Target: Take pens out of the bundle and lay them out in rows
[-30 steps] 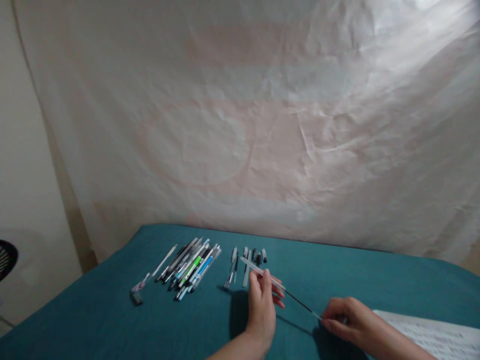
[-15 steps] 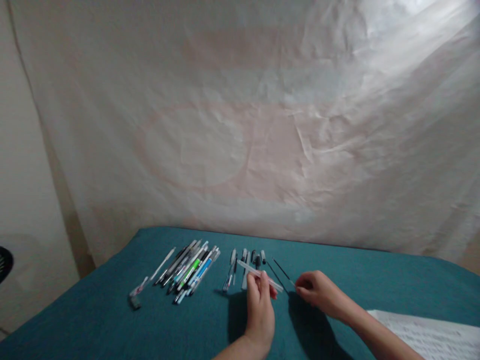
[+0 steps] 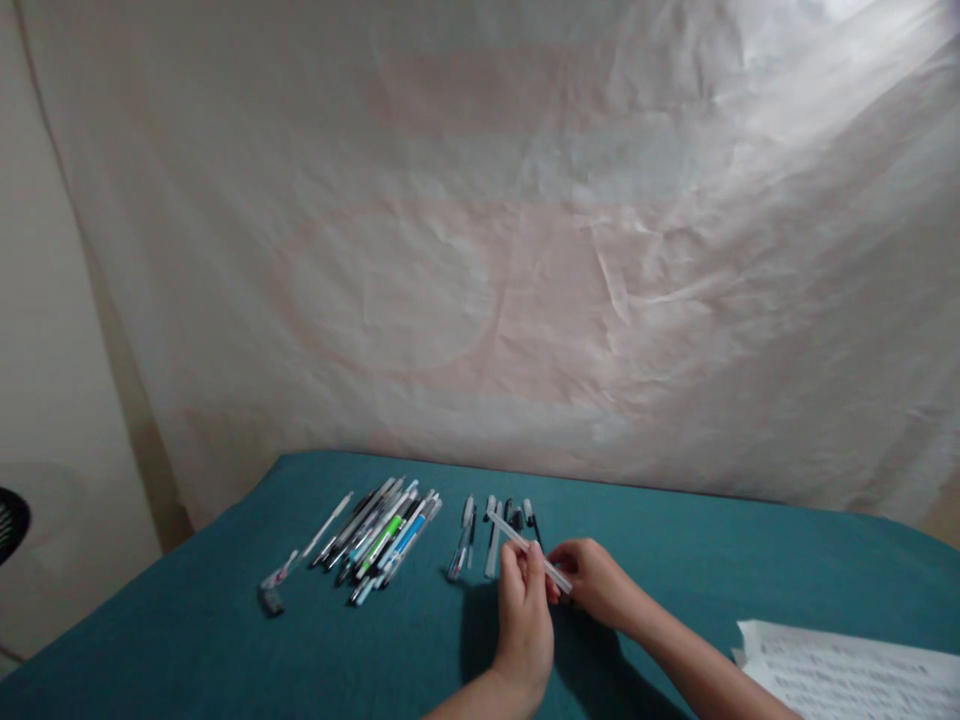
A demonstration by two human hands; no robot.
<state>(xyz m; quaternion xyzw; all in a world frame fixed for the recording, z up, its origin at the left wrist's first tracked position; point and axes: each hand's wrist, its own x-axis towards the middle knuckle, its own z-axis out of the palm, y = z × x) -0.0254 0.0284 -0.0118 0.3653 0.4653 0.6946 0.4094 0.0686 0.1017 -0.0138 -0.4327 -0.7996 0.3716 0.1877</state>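
My left hand (image 3: 525,610) is closed on a clear pen barrel (image 3: 517,537), which slants from upper left down to the right above the cloth. Right beside it, my right hand (image 3: 589,580) has its fingers pinched together near the barrel's lower end. A thin dark pen refill (image 3: 537,533) runs up from those fingers, mostly hidden behind the hands. Just beyond lie loose pen parts: a capped clear pen (image 3: 461,540), a dark refill (image 3: 471,540), another clear barrel (image 3: 493,550), a clear cap (image 3: 527,507) and small black pieces (image 3: 516,517).
A pile of pens (image 3: 382,540), one green and one blue among them, lies to the left. Past it are a white pen (image 3: 328,524) and a small dark object (image 3: 271,600). Written paper sheets (image 3: 847,670) lie at the right front on the green cloth (image 3: 675,540).
My right hand has moved left with the refill, up to my left hand. The left hand still holds the barrel and has shifted slightly right.
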